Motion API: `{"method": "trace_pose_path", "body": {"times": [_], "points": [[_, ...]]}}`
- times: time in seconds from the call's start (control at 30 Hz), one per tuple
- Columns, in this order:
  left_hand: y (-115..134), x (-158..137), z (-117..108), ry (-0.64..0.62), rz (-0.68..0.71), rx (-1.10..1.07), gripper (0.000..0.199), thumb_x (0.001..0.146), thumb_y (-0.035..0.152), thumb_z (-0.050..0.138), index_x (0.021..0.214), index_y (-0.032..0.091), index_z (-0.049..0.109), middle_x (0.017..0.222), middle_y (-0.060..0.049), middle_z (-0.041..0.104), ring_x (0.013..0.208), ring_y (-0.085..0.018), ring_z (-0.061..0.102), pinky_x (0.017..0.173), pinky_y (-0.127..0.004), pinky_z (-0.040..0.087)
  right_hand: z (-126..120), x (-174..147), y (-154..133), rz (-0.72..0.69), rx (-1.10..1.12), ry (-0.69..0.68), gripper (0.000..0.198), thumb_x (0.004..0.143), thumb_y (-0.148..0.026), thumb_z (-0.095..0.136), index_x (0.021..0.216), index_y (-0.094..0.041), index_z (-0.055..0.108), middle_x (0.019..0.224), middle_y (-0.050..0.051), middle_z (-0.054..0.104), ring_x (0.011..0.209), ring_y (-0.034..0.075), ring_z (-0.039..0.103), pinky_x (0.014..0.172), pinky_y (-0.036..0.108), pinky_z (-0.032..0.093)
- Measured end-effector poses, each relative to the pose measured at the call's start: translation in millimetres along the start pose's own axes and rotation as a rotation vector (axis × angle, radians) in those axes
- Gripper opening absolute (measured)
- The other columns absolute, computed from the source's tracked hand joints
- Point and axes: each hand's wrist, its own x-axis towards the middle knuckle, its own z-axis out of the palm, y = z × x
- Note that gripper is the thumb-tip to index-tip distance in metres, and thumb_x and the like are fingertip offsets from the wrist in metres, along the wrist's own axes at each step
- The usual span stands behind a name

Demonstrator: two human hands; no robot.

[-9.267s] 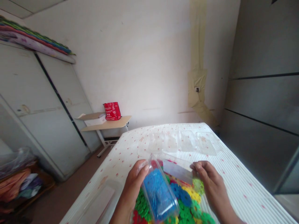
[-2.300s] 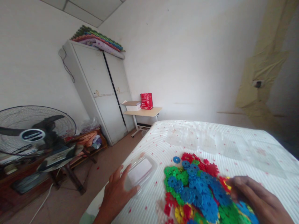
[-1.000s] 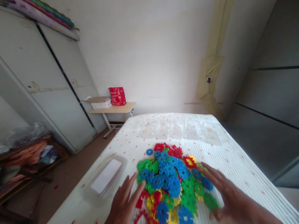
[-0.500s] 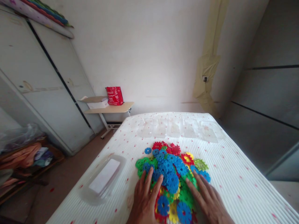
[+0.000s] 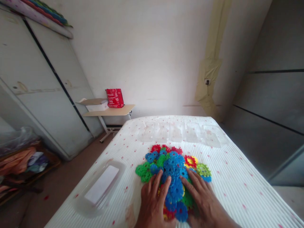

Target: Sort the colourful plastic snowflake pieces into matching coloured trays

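Observation:
A heap of flat plastic notched discs (image 5: 174, 163) in blue, green, red and yellow lies on the table. Blue ones cover its middle, green ones (image 5: 143, 171) spread at the left, and a red square piece (image 5: 190, 161) sits at the right. Resting on the heap's left side is my left hand (image 5: 155, 196), fingers stretched forward and apart. My right hand (image 5: 200, 191) lies on the right side in the same way, its fingertips touching blue discs. Between the hands, more blue discs show near the front. Neither hand grips a piece; some discs are hidden under the palms.
A clear plastic tray with a white card (image 5: 102, 185) is on the table's left. Several clear trays (image 5: 175, 133) line the far side of the white table cover (image 5: 237, 186). Beyond stands a small desk (image 5: 111, 110) with a red bag (image 5: 114, 98).
Both hands have moved closer together, bringing the discs between them into a narrower heap. Some blue discs near the front have shifted. The view has moved slightly.

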Motion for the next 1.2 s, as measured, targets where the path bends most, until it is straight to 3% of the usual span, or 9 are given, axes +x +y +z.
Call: {"method": "trace_pose_path", "body": {"times": [0.13, 0.23, 0.33, 0.43, 0.53, 0.67, 0.8, 0.93, 1.2], "points": [[-2, -3, -2, 0.063, 0.073, 0.101, 0.099, 0.059, 0.061, 0.064, 0.141, 0.021, 0.024, 0.145, -0.018, 0.028, 0.124, -0.038, 0.034, 0.092, -0.054, 0.033, -26, 1, 11, -0.006, 0.083, -0.082, 0.088, 0.062, -0.041, 0.066, 0.14, -0.032, 0.028, 0.146, 0.009, 0.029, 0.126, 0.039, 0.032, 0.093, 0.056, 0.036], [2, -12, 0, 0.166, 0.117, 0.147, 0.074, 0.073, 0.05, 0.059, 0.138, 0.026, 0.032, 0.138, -0.014, 0.039, 0.122, -0.033, 0.038, 0.092, -0.048, 0.035, -43, 12, 38, 0.078, 0.114, -0.037, 0.072, 0.072, -0.048, 0.06, 0.138, -0.031, 0.034, 0.141, 0.01, 0.039, 0.124, 0.035, 0.038, 0.093, 0.053, 0.039], [10, -21, 6, 0.287, 0.149, 0.151, 0.052, 0.08, 0.036, 0.057, 0.13, 0.035, 0.043, 0.123, -0.008, 0.052, 0.112, -0.027, 0.046, 0.09, -0.041, 0.037, -46, 35, 73, 0.206, 0.115, 0.045, 0.057, 0.079, -0.052, 0.051, 0.13, -0.024, 0.047, 0.128, 0.012, 0.052, 0.117, 0.031, 0.046, 0.094, 0.05, 0.04], [18, -20, 13, 0.314, 0.142, 0.14, 0.047, 0.079, 0.05, 0.053, 0.123, 0.033, 0.051, 0.112, -0.009, 0.056, 0.101, -0.026, 0.05, 0.084, -0.039, 0.039, -38, 61, 88, 0.265, 0.134, 0.001, 0.059, 0.08, -0.057, 0.047, 0.124, -0.018, 0.053, 0.121, 0.015, 0.057, 0.111, 0.032, 0.05, 0.092, 0.048, 0.041], [22, -11, 17, 0.271, 0.1, 0.14, 0.067, 0.069, 0.068, 0.05, 0.125, 0.029, 0.051, 0.119, -0.01, 0.052, 0.1, -0.029, 0.049, 0.084, -0.042, 0.038, -25, 79, 76, 0.224, 0.143, -0.081, 0.057, 0.08, -0.058, 0.045, 0.118, -0.017, 0.057, 0.112, 0.015, 0.06, 0.103, 0.03, 0.053, 0.087, 0.045, 0.042], [24, -1, 18, 0.191, 0.059, 0.109, 0.086, 0.059, 0.071, 0.055, 0.132, 0.027, 0.043, 0.133, -0.012, 0.043, 0.111, -0.037, 0.042, 0.089, -0.049, 0.034, -17, 87, 50, 0.11, 0.147, -0.105, 0.044, 0.084, -0.054, 0.043, 0.106, -0.021, 0.06, 0.093, 0.01, 0.062, 0.088, 0.024, 0.054, 0.079, 0.037, 0.042], [29, 6, 18, 0.076, 0.06, 0.045, 0.091, 0.058, 0.06, 0.063, 0.137, 0.027, 0.034, 0.143, -0.011, 0.031, 0.118, -0.039, 0.038, 0.091, -0.05, 0.034, -19, 89, 43, 0.117, 0.233, -0.147, 0.042, 0.084, -0.052, 0.044, 0.108, -0.022, 0.06, 0.092, 0.008, 0.062, 0.088, 0.023, 0.055, 0.078, 0.034, 0.042], [41, 14, 20, 0.035, -0.088, -0.07, 0.095, 0.055, 0.04, 0.07, 0.14, 0.023, 0.029, 0.148, -0.011, 0.022, 0.125, -0.037, 0.032, 0.097, -0.048, 0.034, -23, 89, 45, 0.191, 0.397, -0.191, 0.047, 0.08, -0.047, 0.051, 0.121, -0.023, 0.054, 0.106, 0.008, 0.061, 0.096, 0.024, 0.057, 0.084, 0.036, 0.042], [58, 26, 17, 0.028, -0.16, -0.107, 0.084, 0.06, 0.011, 0.056, 0.138, 0.028, 0.031, 0.149, -0.006, 0.022, 0.127, -0.035, 0.031, 0.098, -0.047, 0.035, -21, 88, 41, 0.306, 0.712, -0.209, 0.042, 0.075, -0.039, 0.055, 0.112, -0.02, 0.062, 0.11, 0.007, 0.062, 0.101, 0.025, 0.055, 0.089, 0.038, 0.041]]}}
